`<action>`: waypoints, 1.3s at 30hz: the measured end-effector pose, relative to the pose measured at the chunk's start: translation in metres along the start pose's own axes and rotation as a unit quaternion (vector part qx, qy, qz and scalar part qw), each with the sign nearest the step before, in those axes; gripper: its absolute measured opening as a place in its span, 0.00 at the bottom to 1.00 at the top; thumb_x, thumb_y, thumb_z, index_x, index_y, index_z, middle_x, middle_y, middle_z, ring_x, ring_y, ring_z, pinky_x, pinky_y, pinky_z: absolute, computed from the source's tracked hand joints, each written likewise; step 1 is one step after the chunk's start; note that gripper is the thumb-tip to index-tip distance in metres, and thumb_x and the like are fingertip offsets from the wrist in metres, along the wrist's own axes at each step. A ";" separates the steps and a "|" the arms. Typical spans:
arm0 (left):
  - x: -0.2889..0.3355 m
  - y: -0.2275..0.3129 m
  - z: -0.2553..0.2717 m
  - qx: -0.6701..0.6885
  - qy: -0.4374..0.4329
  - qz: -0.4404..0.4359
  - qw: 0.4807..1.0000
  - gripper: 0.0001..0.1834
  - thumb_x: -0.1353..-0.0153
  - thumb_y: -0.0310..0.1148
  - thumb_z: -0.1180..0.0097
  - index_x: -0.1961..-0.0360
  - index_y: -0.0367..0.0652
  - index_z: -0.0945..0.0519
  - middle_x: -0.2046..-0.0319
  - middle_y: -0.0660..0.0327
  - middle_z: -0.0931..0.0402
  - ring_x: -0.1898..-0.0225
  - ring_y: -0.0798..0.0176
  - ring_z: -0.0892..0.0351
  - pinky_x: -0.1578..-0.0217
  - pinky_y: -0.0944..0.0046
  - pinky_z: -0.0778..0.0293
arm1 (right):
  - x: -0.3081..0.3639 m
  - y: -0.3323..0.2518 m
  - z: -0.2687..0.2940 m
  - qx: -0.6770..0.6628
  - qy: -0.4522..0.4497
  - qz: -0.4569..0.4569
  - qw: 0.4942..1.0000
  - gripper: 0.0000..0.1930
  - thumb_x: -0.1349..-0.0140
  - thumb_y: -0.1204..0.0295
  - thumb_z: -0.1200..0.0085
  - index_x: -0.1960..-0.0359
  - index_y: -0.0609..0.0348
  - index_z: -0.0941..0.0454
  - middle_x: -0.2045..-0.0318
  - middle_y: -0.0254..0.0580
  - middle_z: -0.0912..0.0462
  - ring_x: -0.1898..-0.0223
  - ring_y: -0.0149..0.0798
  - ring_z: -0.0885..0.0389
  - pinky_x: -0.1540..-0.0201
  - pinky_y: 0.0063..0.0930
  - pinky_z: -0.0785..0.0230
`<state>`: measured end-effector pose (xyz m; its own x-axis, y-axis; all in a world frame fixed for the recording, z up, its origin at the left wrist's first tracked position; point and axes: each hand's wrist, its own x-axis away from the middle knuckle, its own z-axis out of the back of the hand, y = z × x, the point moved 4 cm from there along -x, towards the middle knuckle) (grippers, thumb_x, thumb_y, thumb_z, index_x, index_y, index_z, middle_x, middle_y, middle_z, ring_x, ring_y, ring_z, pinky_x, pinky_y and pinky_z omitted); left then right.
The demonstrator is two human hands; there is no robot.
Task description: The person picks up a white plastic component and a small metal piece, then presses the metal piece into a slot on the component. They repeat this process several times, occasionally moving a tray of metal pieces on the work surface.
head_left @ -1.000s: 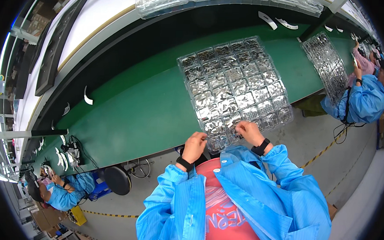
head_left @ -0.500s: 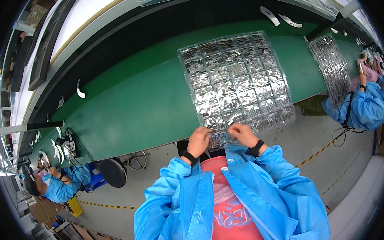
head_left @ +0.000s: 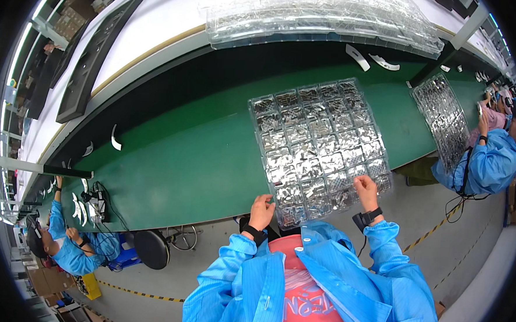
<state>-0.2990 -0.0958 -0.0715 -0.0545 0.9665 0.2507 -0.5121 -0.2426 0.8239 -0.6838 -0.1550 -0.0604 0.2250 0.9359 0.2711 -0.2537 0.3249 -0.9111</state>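
Observation:
A clear plastic compartment tray (head_left: pixel 251 105) lies on the green bench, its many cells filled with small shiny metal pieces (head_left: pixel 311 152). At the tray's near left corner is my left hand (head_left: pixel 261 212), fingers slightly bent and a little apart; I see nothing in it. My right hand (head_left: pixel 366 192) is over the near right cells, thumb and fingertips drawn together. Whatever is between those fingertips is too small to make out. Both wrists carry black bands, and blue sleeves cover my forearms.
Stacked clear trays (head_left: pixel 324 18) sit on the shelf above the green bench (head_left: pixel 176 168). Farther right lies another filled tray (head_left: pixel 444 115) beside a co-worker in blue (head_left: pixel 494 156). A second co-worker (head_left: pixel 69 247) is at the left, near a round black stool (head_left: pixel 152 249). White curved pieces (head_left: pixel 357 57) lie along the back.
My right hand has moved right, away from my left hand, across the near cells. The view has tilted up, showing more of the shelf. The left co-worker's arm is now raised.

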 end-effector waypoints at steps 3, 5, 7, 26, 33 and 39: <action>-0.008 0.011 0.007 -0.022 0.010 0.002 1.000 0.18 0.46 0.26 0.41 0.53 0.35 0.24 0.60 0.49 0.25 0.67 0.57 0.21 0.62 0.59 0.25 | 0.011 -0.016 -0.031 -0.021 -0.044 0.035 0.998 0.07 0.38 0.71 0.44 0.64 0.63 0.22 0.75 0.34 0.19 0.72 0.23 0.25 0.69 0.20 0.32; -0.014 0.016 0.012 -0.037 0.038 -0.004 0.999 0.20 0.46 0.27 0.41 0.51 0.34 0.26 0.59 0.49 0.26 0.68 0.56 0.21 0.62 0.58 0.26 | 0.014 -0.025 -0.049 0.024 -0.048 0.049 0.997 0.07 0.39 0.71 0.43 0.65 0.63 0.21 0.75 0.33 0.19 0.73 0.24 0.25 0.69 0.21 0.31; -0.023 0.014 0.016 -0.030 0.047 -0.005 0.998 0.20 0.46 0.27 0.41 0.51 0.34 0.25 0.59 0.49 0.26 0.67 0.56 0.21 0.62 0.58 0.26 | 0.012 -0.033 -0.063 0.008 -0.049 0.058 0.997 0.08 0.39 0.70 0.43 0.66 0.63 0.21 0.76 0.33 0.19 0.73 0.25 0.25 0.70 0.23 0.31; -0.059 -0.033 0.096 -0.033 -0.040 -0.030 0.998 0.13 0.45 0.29 0.41 0.58 0.39 0.21 0.61 0.51 0.25 0.67 0.57 0.19 0.62 0.58 0.24 | 0.069 -0.076 -0.198 0.338 -0.160 0.233 0.898 0.04 0.47 0.71 0.42 0.69 0.53 0.22 0.67 0.40 0.21 0.61 0.49 0.22 0.60 0.41 0.28; -0.155 -0.032 0.139 -0.041 -0.028 -0.058 0.997 0.13 0.46 0.30 0.41 0.59 0.40 0.21 0.62 0.51 0.24 0.63 0.52 0.21 0.60 0.56 0.25 | 0.091 -0.068 -0.159 0.260 0.067 0.097 0.958 0.09 0.46 0.75 0.41 0.63 0.59 0.23 0.63 0.46 0.24 0.62 0.48 0.21 0.61 0.37 0.28; -0.200 -0.019 0.132 -0.057 -0.062 -0.110 0.990 0.12 0.45 0.29 0.44 0.58 0.39 0.22 0.61 0.51 0.23 0.56 0.49 0.23 0.55 0.54 0.26 | 0.097 -0.089 -0.161 0.237 0.144 0.064 0.959 0.09 0.45 0.74 0.41 0.63 0.61 0.22 0.66 0.46 0.23 0.66 0.43 0.20 0.63 0.34 0.28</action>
<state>-0.1654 -0.2952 -0.0696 0.1718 0.9755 0.1373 -0.5936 -0.0087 0.8047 -0.4876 -0.1151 -0.0030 0.3954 0.9185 0.0072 -0.6803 0.2981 -0.6696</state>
